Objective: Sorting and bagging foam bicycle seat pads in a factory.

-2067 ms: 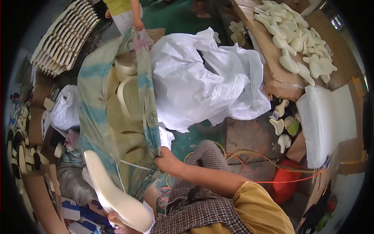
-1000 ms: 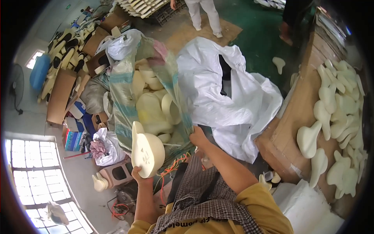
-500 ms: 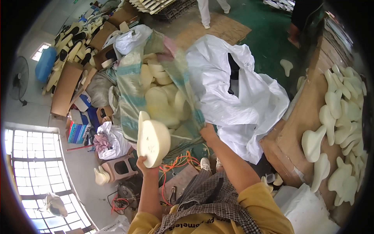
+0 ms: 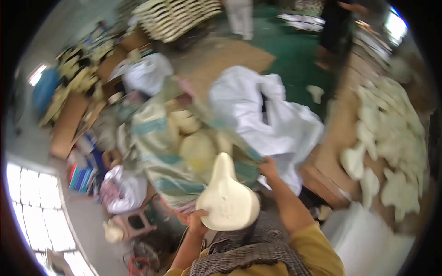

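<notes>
My left hand (image 4: 198,222) grips a cream foam bicycle saddle pad (image 4: 228,202) by its wide rear edge, in front of my apron. Its narrow nose points away from me, and small marks show on the face turned up. Ahead of it lies a green-and-beige striped woven sack (image 4: 154,149), its mouth open on several more foam saddle pads (image 4: 195,149). My right hand (image 4: 268,166) is closed on the right edge of this sack; the fingertips are partly hidden and blurred.
A white plastic sack (image 4: 244,108) lies beyond my right hand. Many saddle pads (image 4: 391,119) cover the cardboard-topped surface (image 4: 329,152) at right. Left are a brown stool (image 4: 142,223) and cardboard boxes (image 4: 69,122). Two people stand at the back, near a stacked rack (image 4: 175,16).
The saddle pad in my left hand has come right and nearer to me, its broad face now turned up. My right hand stays on the sack's edge. The whole view has shifted and blurred.
</notes>
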Motion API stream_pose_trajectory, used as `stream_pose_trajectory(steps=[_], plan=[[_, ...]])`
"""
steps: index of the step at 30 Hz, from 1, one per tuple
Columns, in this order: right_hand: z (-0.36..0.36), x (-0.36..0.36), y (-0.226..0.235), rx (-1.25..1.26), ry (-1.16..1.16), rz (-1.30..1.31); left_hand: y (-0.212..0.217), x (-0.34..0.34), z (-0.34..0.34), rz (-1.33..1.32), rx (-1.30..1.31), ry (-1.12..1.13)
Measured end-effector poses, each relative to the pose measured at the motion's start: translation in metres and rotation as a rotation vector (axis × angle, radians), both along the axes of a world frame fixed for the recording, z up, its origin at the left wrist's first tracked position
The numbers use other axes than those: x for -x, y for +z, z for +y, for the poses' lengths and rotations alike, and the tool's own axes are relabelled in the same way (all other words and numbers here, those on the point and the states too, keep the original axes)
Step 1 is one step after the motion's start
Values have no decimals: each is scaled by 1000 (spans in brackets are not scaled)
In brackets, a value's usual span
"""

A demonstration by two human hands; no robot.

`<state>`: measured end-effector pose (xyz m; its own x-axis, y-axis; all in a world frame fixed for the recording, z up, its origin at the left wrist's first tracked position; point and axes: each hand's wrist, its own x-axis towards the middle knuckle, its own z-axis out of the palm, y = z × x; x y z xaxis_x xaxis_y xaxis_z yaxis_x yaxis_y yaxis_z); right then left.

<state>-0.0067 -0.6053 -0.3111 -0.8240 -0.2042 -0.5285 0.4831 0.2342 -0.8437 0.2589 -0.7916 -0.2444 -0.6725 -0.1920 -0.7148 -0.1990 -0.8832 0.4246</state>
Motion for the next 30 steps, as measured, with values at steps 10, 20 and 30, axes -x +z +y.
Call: stream_pose_trajectory(steps=[10, 20, 30], plan=[[26, -70, 85, 220, 668, 51, 5, 43, -4, 188, 333, -268], [408, -164, 111, -248, -605, 273, -72, 39, -79, -222, 599, -158], [839, -442, 70, -1062, -1388, 87, -61, 158, 24, -24, 1524, -739]])
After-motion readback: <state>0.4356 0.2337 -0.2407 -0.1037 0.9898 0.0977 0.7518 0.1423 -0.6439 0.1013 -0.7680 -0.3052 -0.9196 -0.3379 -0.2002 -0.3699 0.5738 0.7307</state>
